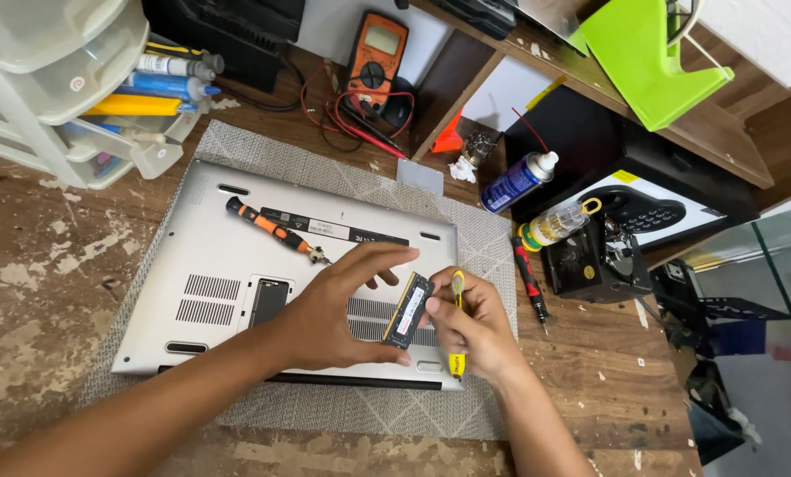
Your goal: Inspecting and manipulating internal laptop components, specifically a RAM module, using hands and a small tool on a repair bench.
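I see the left hand (333,322) pinching the memory module (409,309) over the laptop (236,265), at 3 o'clock of its vents. The right hand (470,327) grips a yellow tool (457,305); I fear its tip scratches the module's contacts.

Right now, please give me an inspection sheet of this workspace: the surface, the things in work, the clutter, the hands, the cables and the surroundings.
Surface: worn wooden table with flaked paint; a grey mat lies under the laptop.
Things in work: silver laptop lying bottom up; memory module held above it; yellow-handled tool.
Clutter: orange screwdriver on the laptop, red screwdriver, blue spray can, small clear bottle, tubes in plastic drawers.
Hands: left hand pinches the module; right hand touches the module and holds the yellow-handled tool.
Cables: red and black leads from the orange multimeter.
Surroundings: wooden shelf, green stand, black box, glass panel.
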